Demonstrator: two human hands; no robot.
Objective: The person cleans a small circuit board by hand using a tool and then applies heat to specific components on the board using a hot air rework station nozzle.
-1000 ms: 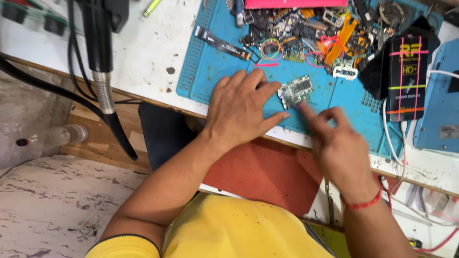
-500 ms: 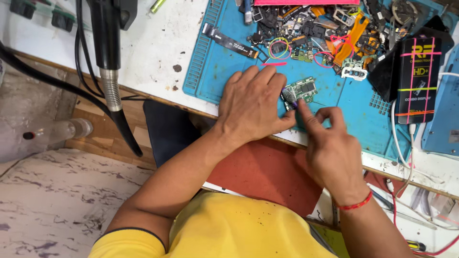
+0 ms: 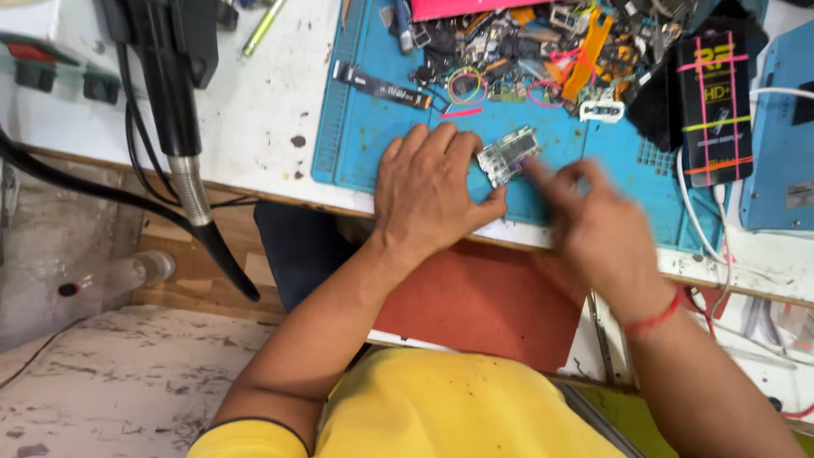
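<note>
A small silver circuit board (image 3: pixel 509 155) lies on the blue work mat (image 3: pixel 365 127). My left hand (image 3: pixel 432 191) rests flat on the mat, its fingertips touching the board's left end. Just right of the board is my right hand (image 3: pixel 598 229), blurred, with its index finger stretched out at the board's right edge. A red thread band circles that wrist. I cannot tell whether the right hand holds a small tool.
A heap of phone parts, flex cables and coloured rubber bands (image 3: pixel 526 59) sits at the mat's far side. A black boxed pack (image 3: pixel 712 106) lies to the right, a blue pad (image 3: pixel 784 136) beyond it. A hot-air handle with black hose (image 3: pixel 182 144) hangs left. White cables (image 3: pixel 704 229) trail right.
The view has shifted slightly. My right hand has moved and is now blurred, its finger still at the board's right edge. My left hand stays on the board.
</note>
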